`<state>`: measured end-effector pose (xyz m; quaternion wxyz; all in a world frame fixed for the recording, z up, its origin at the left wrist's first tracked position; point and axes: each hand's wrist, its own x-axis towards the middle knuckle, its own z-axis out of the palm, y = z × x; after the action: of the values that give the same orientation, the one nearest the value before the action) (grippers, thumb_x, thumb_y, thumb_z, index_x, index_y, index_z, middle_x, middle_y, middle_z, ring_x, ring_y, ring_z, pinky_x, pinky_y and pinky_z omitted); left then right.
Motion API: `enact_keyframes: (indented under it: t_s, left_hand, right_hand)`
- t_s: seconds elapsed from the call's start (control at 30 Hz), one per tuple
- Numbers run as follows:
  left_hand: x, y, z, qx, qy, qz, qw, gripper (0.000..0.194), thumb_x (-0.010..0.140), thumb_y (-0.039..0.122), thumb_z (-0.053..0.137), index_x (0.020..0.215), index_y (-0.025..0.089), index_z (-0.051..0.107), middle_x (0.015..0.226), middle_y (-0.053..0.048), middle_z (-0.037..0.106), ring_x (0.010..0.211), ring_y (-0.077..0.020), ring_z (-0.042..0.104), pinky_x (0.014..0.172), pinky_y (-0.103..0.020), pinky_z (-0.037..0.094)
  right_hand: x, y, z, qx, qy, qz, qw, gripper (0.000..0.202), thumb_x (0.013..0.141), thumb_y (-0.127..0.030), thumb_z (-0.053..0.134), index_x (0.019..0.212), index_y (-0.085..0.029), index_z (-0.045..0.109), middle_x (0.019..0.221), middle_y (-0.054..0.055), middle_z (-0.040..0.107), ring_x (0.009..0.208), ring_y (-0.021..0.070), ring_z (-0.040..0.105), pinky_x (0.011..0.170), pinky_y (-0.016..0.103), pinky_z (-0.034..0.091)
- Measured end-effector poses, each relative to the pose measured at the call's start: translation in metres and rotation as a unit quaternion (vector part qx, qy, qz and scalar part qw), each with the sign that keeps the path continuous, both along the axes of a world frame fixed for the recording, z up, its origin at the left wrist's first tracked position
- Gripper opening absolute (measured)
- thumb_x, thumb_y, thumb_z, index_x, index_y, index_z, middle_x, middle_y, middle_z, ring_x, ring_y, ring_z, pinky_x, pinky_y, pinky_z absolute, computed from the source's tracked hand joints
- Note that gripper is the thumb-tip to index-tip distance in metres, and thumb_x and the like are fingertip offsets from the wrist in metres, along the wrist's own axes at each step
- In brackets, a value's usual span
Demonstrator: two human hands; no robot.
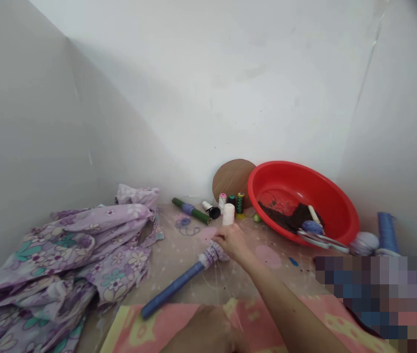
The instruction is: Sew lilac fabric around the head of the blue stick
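Fingers [220, 239] of the right hand [232, 241] bend at the wrapped end [210, 255] of the blue rod [173, 290] slanting over the table [166, 262]; whether they or the left hand [211, 329] clasp anything, I cannot tell. Beyond stands a white spool [229, 214].

Cloth [120, 274] — left | basin [335, 211] — right | rod [173, 289] between | cardboard [230, 179] seemingly behind spools [240, 203]

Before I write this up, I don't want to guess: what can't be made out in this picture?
Head view:
Left hand: partly cut off by the bottom edge.
Whether the right hand grips anything: hidden behind the hand itself.
Lower right: covered by a pixelated patch.
Any print on the spools: too small to read.
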<state>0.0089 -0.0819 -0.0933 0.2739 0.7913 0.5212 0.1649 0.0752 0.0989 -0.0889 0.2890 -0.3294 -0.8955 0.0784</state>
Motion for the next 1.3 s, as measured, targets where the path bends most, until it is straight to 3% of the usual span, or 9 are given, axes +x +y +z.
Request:
enact_keyframes:
  t_s: [0.17,0.3,0.43,0.6,0.8,0.93,1.0,1.13,1.3]
  left_hand:
    - [-0.002,-0.005,0.022,0.012,-0.021,-0.020,1.000,0.021,0.075,0.022,0.047,0.079,0.021,0.068,0.071,0.001,0.066,0.061,-0.0083,0.055,0.056,-0.017,0.036]
    - [0.001,-0.003,0.035,0.021,0.005,0.091,0.996,0.017,0.071,0.022,0.051,0.075,0.021,0.068,0.074,0.000,0.066,0.067,-0.0110,0.056,0.060,-0.019,0.037]
    - [-0.001,0.002,0.034,0.075,0.029,0.142,0.987,0.016,0.072,0.024,0.050,0.076,0.023,0.065,0.080,0.001,0.065,0.076,-0.0137,0.054,0.067,-0.023,0.037]
    - [-0.009,0.012,0.021,0.137,0.121,0.153,0.971,0.022,0.076,0.023,0.044,0.064,0.017,0.061,0.066,-0.003,0.061,0.070,-0.0152,0.052,0.060,-0.024,0.033]
    - [-0.020,0.033,0.014,0.196,0.181,0.187,0.945,0.032,0.082,0.021,0.033,0.064,0.017,0.060,0.069,-0.005,0.058,0.069,-0.0149,0.051,0.056,-0.024,0.031]
    - [-0.027,0.042,0.016,0.217,0.169,0.159,0.948,0.025,0.078,0.024,0.042,0.064,0.019,0.062,0.068,-0.004,0.057,0.079,-0.0163,0.051,0.061,-0.023,0.033]
    - [-0.030,0.044,0.018,0.215,0.128,0.162,0.955,0.018,0.075,0.030,0.048,0.077,0.022,0.065,0.070,-0.002,0.059,0.081,-0.0161,0.051,0.064,-0.022,0.035]
    - [-0.034,0.051,0.016,0.202,0.097,0.232,0.947,0.040,0.072,0.047,0.048,0.106,0.028,0.056,0.078,-0.002,0.061,0.073,-0.0158,0.054,0.064,-0.024,0.037]
    - [-0.034,0.075,0.003,0.178,0.118,0.290,0.933,0.046,0.076,0.049,0.041,0.115,0.026,0.050,0.076,-0.005,0.064,0.071,-0.0181,0.056,0.060,-0.025,0.033]
  right_hand:
    - [0.010,0.001,0.024,-0.087,0.194,0.006,0.977,0.016,0.071,-0.029,0.054,0.067,-0.018,0.065,0.061,0.000,0.062,0.057,0.0128,0.054,0.051,0.021,0.034]
    - [0.024,-0.006,0.057,-0.060,0.306,0.033,0.950,0.019,0.072,-0.031,0.052,0.064,-0.017,0.062,0.058,0.000,0.058,0.056,0.0119,0.051,0.052,0.021,0.035]
    - [0.038,-0.019,0.087,-0.048,0.390,0.028,0.919,0.017,0.070,-0.029,0.055,0.062,-0.015,0.060,0.058,0.000,0.057,0.057,0.0118,0.050,0.054,0.022,0.037]
    - [0.052,-0.035,0.114,-0.073,0.439,0.017,0.895,0.016,0.070,-0.028,0.055,0.062,-0.015,0.059,0.055,-0.002,0.055,0.053,0.0101,0.048,0.050,0.020,0.036]
    - [0.063,-0.043,0.127,-0.025,0.453,0.012,0.891,0.017,0.071,-0.031,0.055,0.065,-0.016,0.059,0.056,-0.003,0.053,0.051,0.0095,0.046,0.049,0.021,0.036]
    - [0.069,-0.052,0.136,0.010,0.476,0.004,0.879,0.016,0.071,-0.031,0.055,0.066,-0.016,0.060,0.056,-0.003,0.052,0.051,0.0091,0.045,0.049,0.021,0.037]
    - [0.072,-0.058,0.141,0.015,0.485,0.003,0.874,0.016,0.071,-0.032,0.055,0.069,-0.017,0.060,0.055,-0.003,0.052,0.049,0.0088,0.045,0.047,0.021,0.037]
    - [0.076,-0.069,0.148,0.017,0.495,0.011,0.868,0.015,0.072,-0.032,0.056,0.069,-0.018,0.060,0.054,-0.003,0.050,0.047,0.0082,0.043,0.044,0.021,0.036]
    - [0.075,-0.079,0.149,0.023,0.498,0.024,0.867,0.014,0.072,-0.030,0.055,0.066,-0.018,0.059,0.055,-0.003,0.051,0.049,0.0086,0.047,0.045,0.020,0.040]
